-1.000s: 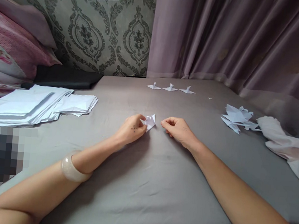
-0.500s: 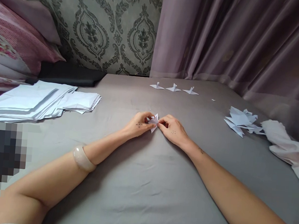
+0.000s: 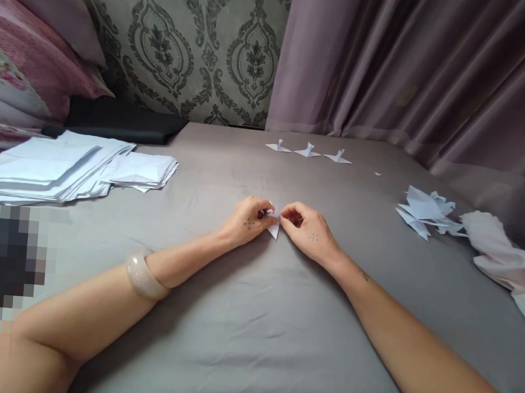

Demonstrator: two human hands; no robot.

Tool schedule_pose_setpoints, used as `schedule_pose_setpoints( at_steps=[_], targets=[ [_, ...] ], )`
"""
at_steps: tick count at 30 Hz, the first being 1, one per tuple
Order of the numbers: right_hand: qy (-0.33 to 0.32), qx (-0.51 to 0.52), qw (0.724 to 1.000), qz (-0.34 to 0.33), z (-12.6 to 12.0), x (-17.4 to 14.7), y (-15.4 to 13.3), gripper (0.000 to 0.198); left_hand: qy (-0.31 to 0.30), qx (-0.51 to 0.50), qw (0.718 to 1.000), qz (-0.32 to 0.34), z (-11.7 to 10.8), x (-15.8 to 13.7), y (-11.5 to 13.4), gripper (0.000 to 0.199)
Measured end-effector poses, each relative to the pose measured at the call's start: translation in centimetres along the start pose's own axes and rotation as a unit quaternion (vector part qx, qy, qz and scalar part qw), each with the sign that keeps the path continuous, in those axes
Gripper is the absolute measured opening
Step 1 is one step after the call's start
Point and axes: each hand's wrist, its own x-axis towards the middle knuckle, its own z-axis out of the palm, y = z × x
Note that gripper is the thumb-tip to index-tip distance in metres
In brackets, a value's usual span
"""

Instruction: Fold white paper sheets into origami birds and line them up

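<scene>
A small folded white paper piece (image 3: 273,227) is pinched between both hands over the middle of the grey cloth surface. My left hand (image 3: 250,221) grips it from the left with thumb and fingers closed, covering much of it. From the right, my right hand (image 3: 308,227) pinches its edge between thumb and fingertips. One pointed corner of the paper sticks out below the left thumb. Farther back, three folded paper cranes (image 3: 308,150) stand in a row with wings spread.
On the left lie a large stack of white paper (image 3: 42,164) and a smaller stack of paper squares (image 3: 141,170). A pile of folded paper shapes (image 3: 425,210) sits at right beside a pale cloth (image 3: 504,246). A black folded item (image 3: 123,122) rests at the back left.
The paper has turned in my hands, its point now angled down and slightly right. Both hands stay closed on it, with the right hand slightly lower. The view has tilted a little downward.
</scene>
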Motion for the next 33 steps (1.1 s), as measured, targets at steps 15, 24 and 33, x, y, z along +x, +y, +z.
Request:
schedule_pose_setpoints(
  at_steps=[15, 24, 33],
  targets=[
    [0.009, 0.005, 1.0, -0.015, 0.0, -0.2, -0.2, 0.012, -0.009, 0.043, 0.999, 0.009, 0.0, 0.1, -0.2, 0.012],
    [-0.009, -0.007, 1.0, 0.007, 0.1, 0.1, 0.0, 0.013, -0.013, 0.058, 0.998, 0.029, 0.1, 0.0, -0.3, 0.012],
    [-0.007, 0.0, 0.999, 0.032, 0.0, 0.3, -1.9, 0.021, -0.017, 0.063, 0.996, 0.053, 0.5, 0.3, -1.2, 0.014]
  ],
)
